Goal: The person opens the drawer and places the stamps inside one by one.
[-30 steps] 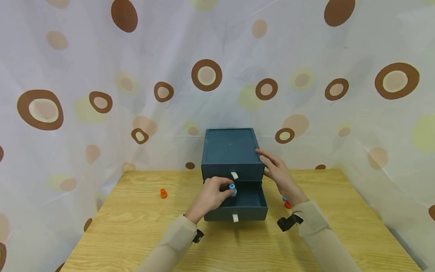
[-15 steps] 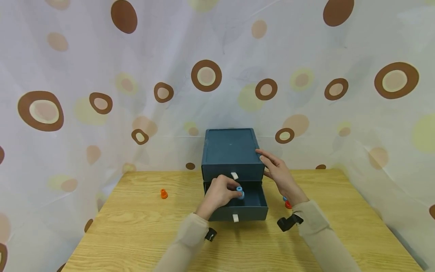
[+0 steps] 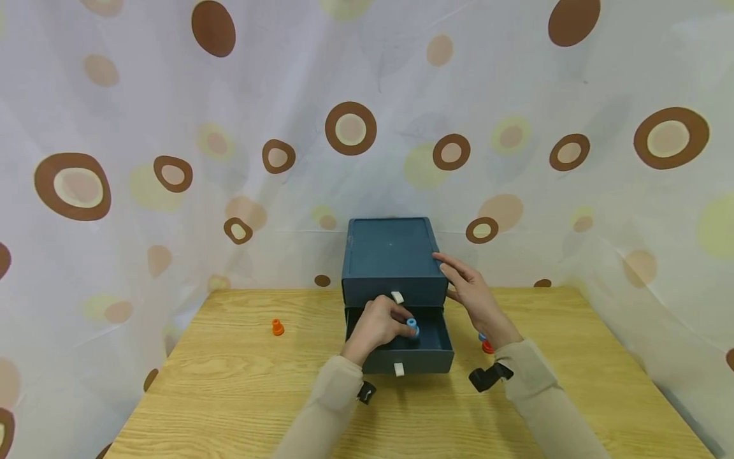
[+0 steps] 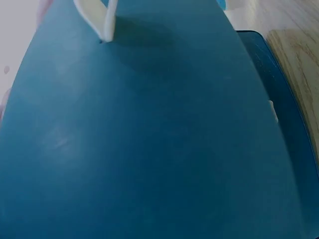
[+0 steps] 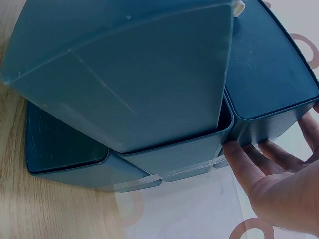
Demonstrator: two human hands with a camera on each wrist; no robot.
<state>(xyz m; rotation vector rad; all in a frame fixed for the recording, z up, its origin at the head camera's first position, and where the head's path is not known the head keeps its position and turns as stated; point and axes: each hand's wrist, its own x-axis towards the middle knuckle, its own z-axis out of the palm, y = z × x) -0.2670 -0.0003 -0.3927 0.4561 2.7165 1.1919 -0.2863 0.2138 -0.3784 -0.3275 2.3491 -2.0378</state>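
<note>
A dark blue two-drawer cabinet [image 3: 392, 248] stands at the back of the table, its lower drawer [image 3: 427, 362] pulled out. Over that drawer, my left hand [image 3: 380, 326] pinches a small light blue stepped plastic piece [image 3: 412, 326] with a hollow top. Whether the piece touches the drawer floor cannot be told. On the cabinet's right side rests my right hand [image 3: 473, 294], its fingers extended; in the right wrist view, the right hand's fingertips [image 5: 233, 149] touch the side wall. The left wrist view is filled by a blue drawer front [image 4: 149, 124] with a white handle [image 4: 105, 25].
An orange stepped piece [image 3: 278, 327] stands on the wooden table [image 3: 241, 389] left of the cabinet. Beside my right wrist are a red piece [image 3: 487, 347] and a blue one [image 3: 482, 336], partly hidden. A patterned sheet [image 3: 309, 210] hangs behind.
My left hand has moved right over the open lower drawer, carrying the light blue piece with it. The right hand stays against the cabinet's side.
</note>
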